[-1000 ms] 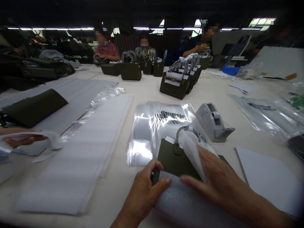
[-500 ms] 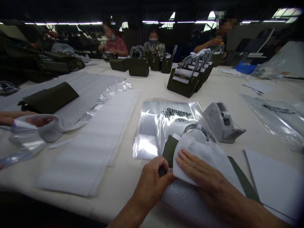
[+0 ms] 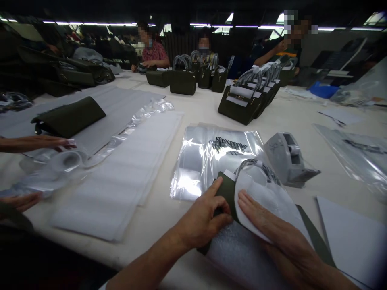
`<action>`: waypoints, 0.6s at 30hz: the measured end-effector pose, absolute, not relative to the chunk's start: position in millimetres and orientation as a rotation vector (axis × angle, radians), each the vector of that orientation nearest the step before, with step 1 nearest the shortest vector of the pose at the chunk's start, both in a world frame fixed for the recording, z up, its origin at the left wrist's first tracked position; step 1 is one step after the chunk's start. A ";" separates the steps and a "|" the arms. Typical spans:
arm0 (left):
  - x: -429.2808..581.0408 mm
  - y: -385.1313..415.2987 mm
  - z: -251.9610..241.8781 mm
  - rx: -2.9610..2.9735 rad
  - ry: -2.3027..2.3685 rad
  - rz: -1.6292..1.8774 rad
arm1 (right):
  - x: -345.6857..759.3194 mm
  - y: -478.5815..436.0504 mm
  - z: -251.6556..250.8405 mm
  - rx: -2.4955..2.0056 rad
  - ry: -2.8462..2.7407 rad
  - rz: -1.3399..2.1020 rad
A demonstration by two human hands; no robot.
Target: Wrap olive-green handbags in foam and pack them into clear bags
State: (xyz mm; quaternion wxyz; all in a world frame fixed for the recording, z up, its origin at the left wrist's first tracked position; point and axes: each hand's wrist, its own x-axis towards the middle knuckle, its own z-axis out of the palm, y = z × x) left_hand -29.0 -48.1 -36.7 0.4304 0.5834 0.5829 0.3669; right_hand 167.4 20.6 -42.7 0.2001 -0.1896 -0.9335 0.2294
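Note:
An olive-green handbag [image 3: 226, 190] lies in front of me, its handle wrapped in clear plastic. White foam sheet [image 3: 269, 197] covers most of its upper face. My left hand [image 3: 208, 219] grips the bag's near left side, thumb and curled fingers at the edge and index finger stretched along the green leather. With its fingers together and flat, my right hand [image 3: 272, 227] presses on the foam sheet. Beyond the bag lies a stack of clear printed plastic bags [image 3: 193, 161]. A grey tape dispenser [image 3: 286, 159] stands just to the right of the stack.
Layered foam sheets [image 3: 121, 181] spread across the left. A co-worker's hands [image 3: 45, 143] handle clear plastic film [image 3: 60, 165] beside a dark green piece [image 3: 71, 117]. Several handbags [image 3: 238, 106] stand farther back. White boards [image 3: 350, 233] and more plastic bags [image 3: 356, 147] lie at right.
My left index finger has stretched out along the bag's green side, where the fingers were curled before. My right hand stays flat on the foam. The co-worker's hands have shifted around the plastic film.

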 end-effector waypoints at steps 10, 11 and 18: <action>-27.3 -51.9 -54.3 1.171 1.502 1.072 | 157.0 24.3 -39.3 -0.057 -2.887 0.219; -27.3 -52.2 -56.0 1.149 1.504 1.087 | 155.6 23.9 -38.5 -0.058 -2.896 0.207; -20.7 -56.5 -69.4 1.100 1.470 1.168 | 151.5 10.6 -30.7 -0.105 -2.991 0.172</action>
